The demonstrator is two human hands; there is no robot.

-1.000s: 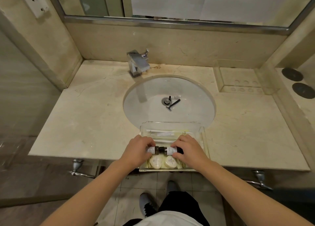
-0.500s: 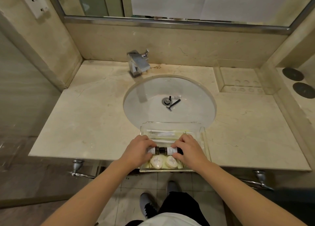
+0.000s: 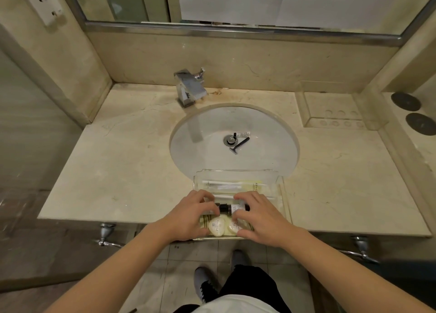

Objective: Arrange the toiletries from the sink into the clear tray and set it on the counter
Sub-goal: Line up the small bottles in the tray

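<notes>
A clear tray (image 3: 282,194) sits on the counter's front edge, just below the sink (image 3: 207,152). Inside it lie two white wrapped sticks (image 3: 226,184), two small dark bottles (image 3: 232,207) end to end and two oval soaps (image 3: 218,226). My left hand (image 3: 188,214) pinches the left bottle and my right hand (image 3: 259,218) pinches the right bottle, both inside the tray. In the sink basin, beside the drain, lie a black razor (image 3: 239,145) and a small white tube (image 3: 243,134).
A chrome faucet (image 3: 190,88) stands behind the sink. A second clear tray (image 3: 335,110) stands at the counter's back right, and two dark round discs (image 3: 411,112) lie on the right ledge. A mirror spans the back wall. Bare counter (image 3: 122,166) lies on both sides.
Both hands have stayed on the two bottles in the tray, with only slight finger shifts. The razor and tube have not moved.
</notes>
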